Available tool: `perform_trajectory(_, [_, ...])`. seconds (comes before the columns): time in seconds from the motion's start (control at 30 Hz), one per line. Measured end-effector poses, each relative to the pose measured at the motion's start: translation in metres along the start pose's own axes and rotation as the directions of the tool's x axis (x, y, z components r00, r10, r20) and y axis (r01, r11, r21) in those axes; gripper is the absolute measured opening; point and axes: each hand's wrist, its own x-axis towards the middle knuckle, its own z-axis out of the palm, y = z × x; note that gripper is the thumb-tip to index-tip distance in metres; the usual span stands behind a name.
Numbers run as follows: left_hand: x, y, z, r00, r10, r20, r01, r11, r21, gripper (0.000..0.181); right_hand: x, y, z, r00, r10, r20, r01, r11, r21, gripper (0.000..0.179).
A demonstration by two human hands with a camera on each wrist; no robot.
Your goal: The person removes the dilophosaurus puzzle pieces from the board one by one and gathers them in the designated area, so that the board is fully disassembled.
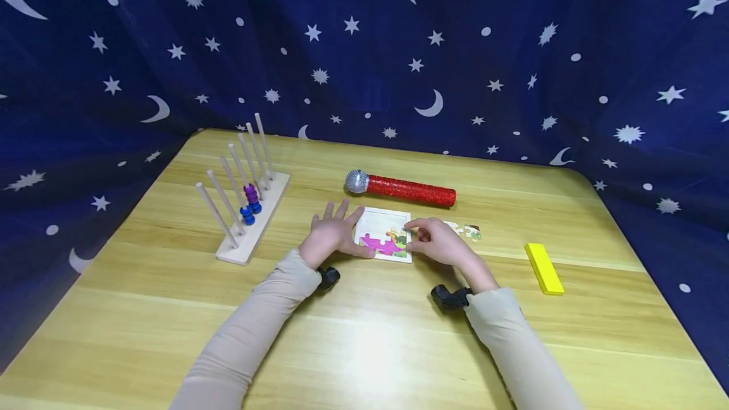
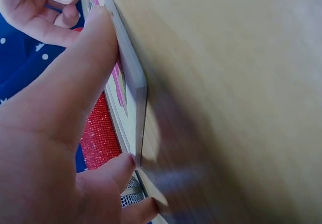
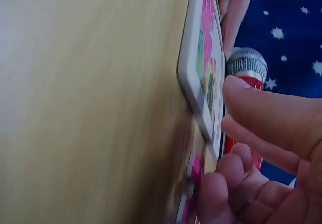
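Observation:
A square white puzzle tray [image 1: 376, 220] lies on the table, with pink, green and yellow pieces [image 1: 383, 245] fitted along its front and right parts. My left hand [image 1: 333, 234] is spread at the tray's left side. Its thumb rests on the front edge, and a fingertip touches the corner in the left wrist view. Over the right edge hovers my right hand [image 1: 437, 240], thumb and forefinger apart with nothing visible between them and the other fingers curled. Loose puzzle pieces [image 1: 472, 231] lie on the table beyond it, partly hidden by that hand.
Behind the tray lies a red glittery microphone [image 1: 410, 190] with a silver head. To the left stands a wooden peg rack [image 1: 250, 233] carrying blue and purple rings [image 1: 250, 195]. A yellow block [image 1: 544, 269] lies at the right. A starry blue curtain [image 1: 364, 49] hangs behind the table.

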Motion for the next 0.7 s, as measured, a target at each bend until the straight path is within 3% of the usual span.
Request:
perform_trajectory(0.33, [0.000, 0.002, 0.000, 1.000, -0.009, -0.006, 0.009, 1.000, 0.006, 0.107, 0.007, -0.010, 0.008, 0.996, 0.082, -0.030, -0.085, 0.988, -0.129, 0.040])
perform_trajectory(0.7, [0.000, 0.002, 0.000, 1.000, -0.016, -0.006, 0.016, 1.000, 0.018, 0.107, 0.007, -0.012, 0.013, 0.995, 0.068, -0.078, -0.075, 0.993, -0.087, 0.037])
